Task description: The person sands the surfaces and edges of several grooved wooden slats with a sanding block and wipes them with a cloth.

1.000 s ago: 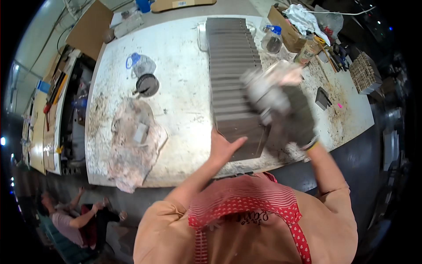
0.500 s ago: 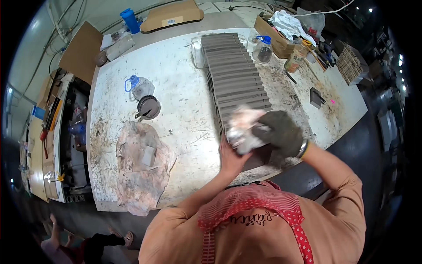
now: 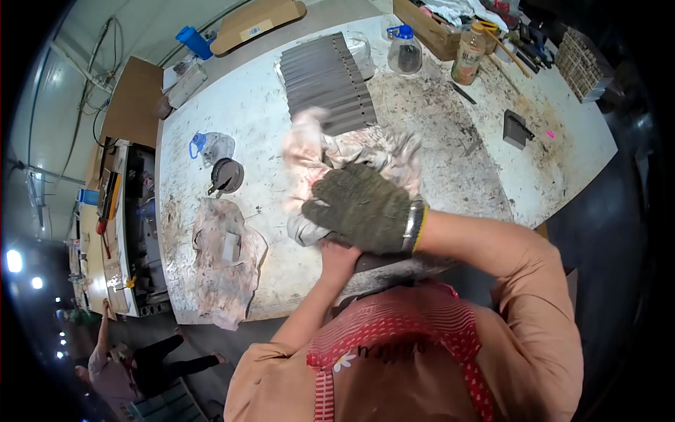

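A row of dark grey strips (image 3: 325, 81) lies packed side by side on the white table, running away from me. Over its near part is a crumpled, stained cloth (image 3: 304, 151), blurred at its far left edge. My right hand (image 3: 362, 207), in a dark olive knitted glove, is closed on this cloth and presses it down onto the strips. At the row's near end, my bare left hand (image 3: 339, 259) grips the left corner. Cloth and glove hide most of its fingers.
To the left lie a second stained cloth (image 3: 228, 271) with a pale block on it, a dark round pot (image 3: 228, 176) and a clear blue-handled jug (image 3: 216, 146). A blue-capped jar (image 3: 405, 56), a bottle (image 3: 467, 58) and a dark block (image 3: 515, 130) stand at right. A person (image 3: 116, 373) is at lower left.
My right hand has swept the cloth leftward across the strips, and the cloth has spread wider. The left hand stays at the row's near end. The whole view has shifted and turned.
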The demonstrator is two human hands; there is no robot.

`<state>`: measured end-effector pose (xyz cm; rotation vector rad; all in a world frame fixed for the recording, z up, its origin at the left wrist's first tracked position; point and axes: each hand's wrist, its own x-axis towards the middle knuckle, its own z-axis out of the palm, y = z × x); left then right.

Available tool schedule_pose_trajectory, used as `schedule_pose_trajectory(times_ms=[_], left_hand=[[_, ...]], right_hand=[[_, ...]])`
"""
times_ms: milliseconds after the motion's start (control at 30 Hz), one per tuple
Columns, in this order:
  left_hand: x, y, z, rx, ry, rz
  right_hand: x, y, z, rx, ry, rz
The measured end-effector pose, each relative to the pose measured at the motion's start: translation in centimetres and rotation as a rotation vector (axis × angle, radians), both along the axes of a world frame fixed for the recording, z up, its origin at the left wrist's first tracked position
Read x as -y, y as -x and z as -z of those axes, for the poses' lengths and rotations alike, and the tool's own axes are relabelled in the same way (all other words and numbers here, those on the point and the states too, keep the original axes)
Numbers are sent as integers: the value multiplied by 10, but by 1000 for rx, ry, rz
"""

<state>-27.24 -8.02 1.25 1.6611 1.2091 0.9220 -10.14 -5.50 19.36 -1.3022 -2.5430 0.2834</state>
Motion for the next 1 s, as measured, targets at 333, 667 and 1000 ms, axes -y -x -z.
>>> schedule_pose_trajectory(times_ms=[333, 667, 1000], left_hand=[[-6, -6, -24, 171, 134, -34], [-5, -7, -14, 104, 156, -51], [-5, -2, 9, 92, -20, -8]], right_hand=[[-30, -117, -1, -237, -204, 317], [-7, -88, 32, -139, -240, 55], [-7, -36, 19, -274, -397, 93]])
